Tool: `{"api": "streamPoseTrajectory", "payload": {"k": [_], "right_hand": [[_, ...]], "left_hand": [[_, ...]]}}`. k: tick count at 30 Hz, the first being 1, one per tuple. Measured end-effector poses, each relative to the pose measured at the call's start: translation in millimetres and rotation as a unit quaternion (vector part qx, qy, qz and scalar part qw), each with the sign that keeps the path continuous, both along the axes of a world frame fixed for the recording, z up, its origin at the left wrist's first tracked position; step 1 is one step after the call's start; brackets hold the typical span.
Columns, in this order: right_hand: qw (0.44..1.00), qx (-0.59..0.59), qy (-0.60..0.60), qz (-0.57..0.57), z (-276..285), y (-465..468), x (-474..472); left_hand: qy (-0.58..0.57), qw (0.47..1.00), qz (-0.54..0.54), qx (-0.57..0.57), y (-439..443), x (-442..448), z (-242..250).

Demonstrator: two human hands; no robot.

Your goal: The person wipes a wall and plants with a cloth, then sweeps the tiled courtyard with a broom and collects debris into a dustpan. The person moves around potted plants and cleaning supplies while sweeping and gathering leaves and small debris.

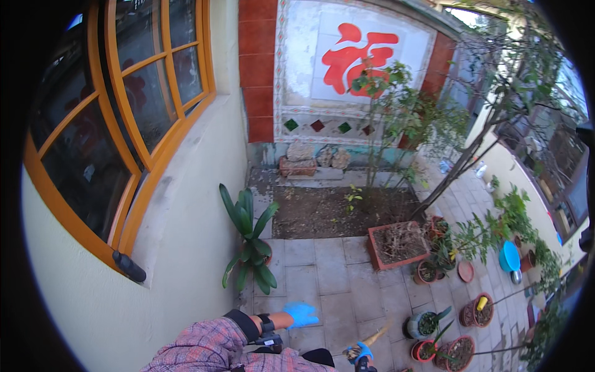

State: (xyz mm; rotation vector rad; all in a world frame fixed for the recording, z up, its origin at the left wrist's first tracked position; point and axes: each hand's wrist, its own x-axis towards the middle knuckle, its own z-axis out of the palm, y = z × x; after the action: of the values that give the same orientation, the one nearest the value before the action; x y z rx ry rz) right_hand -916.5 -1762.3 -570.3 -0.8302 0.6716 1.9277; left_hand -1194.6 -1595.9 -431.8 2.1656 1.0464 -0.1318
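My left hand (301,315), in a light blue glove, is held out over the grey paving with its fingers extended and nothing seen in it. Lower down and to the right, my right hand (360,352), gloved in the same blue, is closed around a bundle of dry, yellowish plant material (375,335) that sticks out up and to the right. What exactly the bundle is, I cannot tell. Both forearms come from plaid sleeves with dark cuffs, and dark bands are on the wrists. A broad-leaved green potted plant (251,242) stands by the wall, above my left hand.
A rectangular terracotta planter (399,245) stands at a soil bed (316,214) with shrubs and a slim tree. Potted plants (477,310), a pink saucer (466,271) and a blue basin (509,256) are at right. An orange-framed window (153,158) lines the left wall; a black bottle-like object (129,267) lies on its sill.
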Motion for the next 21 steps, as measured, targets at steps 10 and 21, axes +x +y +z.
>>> {"api": "streamPoseTrajectory", "payload": {"k": [10,21], "right_hand": [[0.973,-0.125,-0.195,-0.026,-85,100,44],[0.821,0.129,-0.406,0.38,-83,449,-121]], "left_hand": [[0.26,0.905,0.302,-0.146,37,-156,-49],[0.222,0.825,0.426,-0.297,108,-118,-80]]}}
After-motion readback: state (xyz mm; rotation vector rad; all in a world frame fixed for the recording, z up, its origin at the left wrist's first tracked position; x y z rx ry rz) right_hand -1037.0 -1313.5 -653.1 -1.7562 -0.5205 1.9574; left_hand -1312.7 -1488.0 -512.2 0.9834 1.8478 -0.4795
